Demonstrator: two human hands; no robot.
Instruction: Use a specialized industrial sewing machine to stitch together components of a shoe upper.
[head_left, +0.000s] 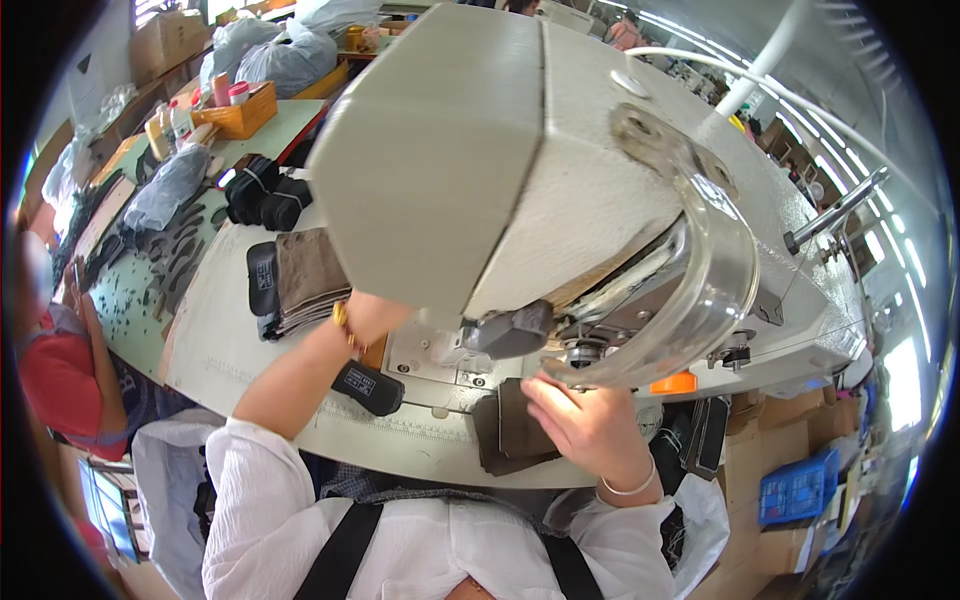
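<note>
A white sewing machine [440,150] fills the middle of the view. My left hand [378,318] reaches under its head beside a stack of brown fabric pieces [312,270]; the machine hides its fingers. In front of the needle area, my right hand [600,430] is closed, its thumb and fingertips pressed together over the upper edge of dark brown fabric pieces [518,425] at the table's front. What the fingertips pinch is too small to make out. A black piece with a white printed label [368,388] lies near my left wrist.
Bundled black pieces [265,192] lie behind the brown stack. On the left, a green table [135,310] holds dark cut pieces, plastic bags and a wooden box [240,112]. A co-worker in red [65,380] sits there. A blue basket [800,487] and cartons stand at the right.
</note>
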